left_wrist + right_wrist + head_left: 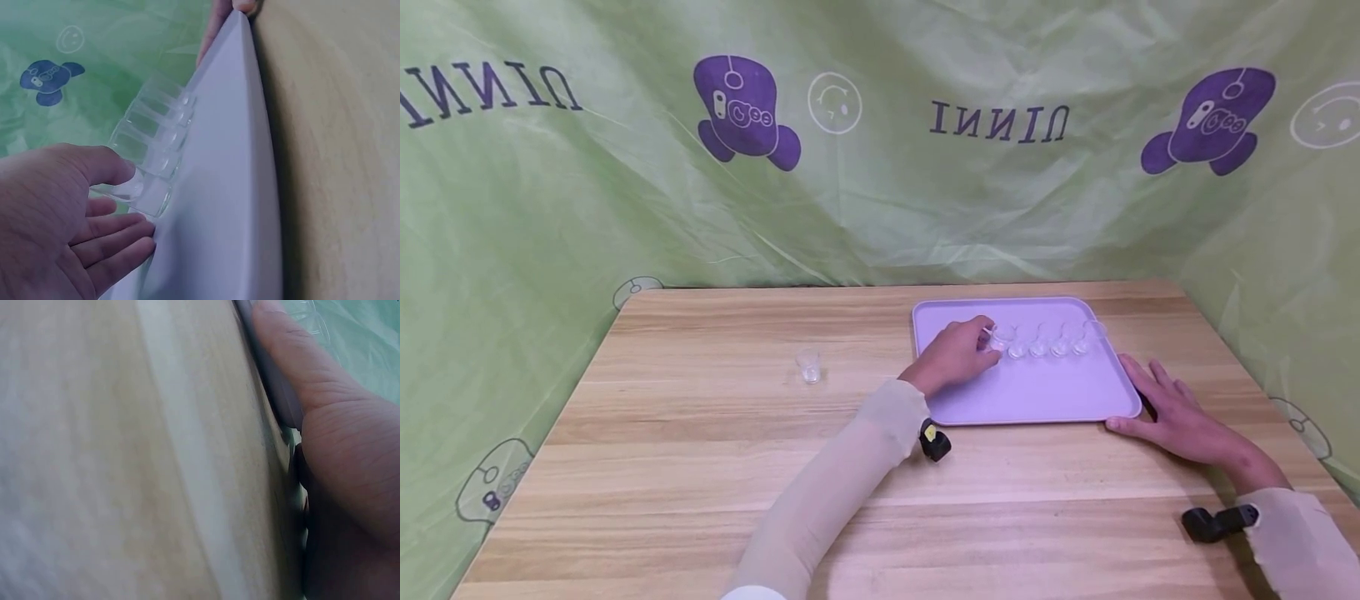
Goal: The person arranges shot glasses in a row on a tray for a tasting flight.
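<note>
A lilac tray (1045, 400) lies on the wooden table, bearing a row of small clear glasses (1037, 348). At the row's left end my left hand (955, 354) holds a clear glass (153, 194) between thumb and fingers; its lower fingers stretch out past it. Around the tray's front right corner rests my right hand (1176, 417), its thumb (294, 350) on the front edge and its spread fingers along the right side. Another small clear glass (809, 367) stands alone on the table, left of the tray.
Green printed cloth (880, 208) hangs behind and on both sides of the wooden table (700, 467). Black wrist cameras (1217, 523) are strapped to both sleeved forearms.
</note>
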{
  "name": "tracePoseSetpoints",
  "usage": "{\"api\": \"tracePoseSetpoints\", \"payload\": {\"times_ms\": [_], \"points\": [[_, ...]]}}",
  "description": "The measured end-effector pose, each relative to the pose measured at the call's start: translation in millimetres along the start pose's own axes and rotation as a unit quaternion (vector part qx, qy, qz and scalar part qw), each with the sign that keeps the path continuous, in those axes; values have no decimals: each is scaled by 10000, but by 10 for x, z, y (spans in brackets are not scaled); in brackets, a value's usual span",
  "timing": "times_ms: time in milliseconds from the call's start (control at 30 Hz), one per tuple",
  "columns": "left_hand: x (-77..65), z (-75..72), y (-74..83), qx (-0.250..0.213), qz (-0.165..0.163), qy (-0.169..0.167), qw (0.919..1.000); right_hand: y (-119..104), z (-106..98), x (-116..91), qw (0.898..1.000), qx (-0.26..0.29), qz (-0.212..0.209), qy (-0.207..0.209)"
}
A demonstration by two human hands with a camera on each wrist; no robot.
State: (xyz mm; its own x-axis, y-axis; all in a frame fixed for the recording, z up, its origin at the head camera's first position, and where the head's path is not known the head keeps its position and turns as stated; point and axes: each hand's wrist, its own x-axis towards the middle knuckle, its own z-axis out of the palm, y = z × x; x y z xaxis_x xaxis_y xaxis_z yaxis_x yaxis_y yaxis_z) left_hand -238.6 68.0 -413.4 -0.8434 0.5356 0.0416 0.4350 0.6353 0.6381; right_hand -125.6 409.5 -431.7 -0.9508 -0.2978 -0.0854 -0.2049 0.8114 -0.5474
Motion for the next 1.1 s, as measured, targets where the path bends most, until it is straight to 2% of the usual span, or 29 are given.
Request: {"api": "tracePoseSetpoints", "payload": {"times_ms": [133,300,567,800,1100], "points": [[-41,-27,-19,-83,-44,54,9999,-5,6,-1,10000,23,30,-25],[-144,-144,-3,12,14,94,10000,0,17,-8,10000,58,44,-17],[-339,-363,-13,62,258,300,9992,10,25,2,10000,22,60,2],[-533,-506,-31,287,312,297,9987,13,23,-5,10000,17,32,-1],[-786,-738,-116,405,484,475,9969,-7,11,-7,10000,28,41,-5]]}}
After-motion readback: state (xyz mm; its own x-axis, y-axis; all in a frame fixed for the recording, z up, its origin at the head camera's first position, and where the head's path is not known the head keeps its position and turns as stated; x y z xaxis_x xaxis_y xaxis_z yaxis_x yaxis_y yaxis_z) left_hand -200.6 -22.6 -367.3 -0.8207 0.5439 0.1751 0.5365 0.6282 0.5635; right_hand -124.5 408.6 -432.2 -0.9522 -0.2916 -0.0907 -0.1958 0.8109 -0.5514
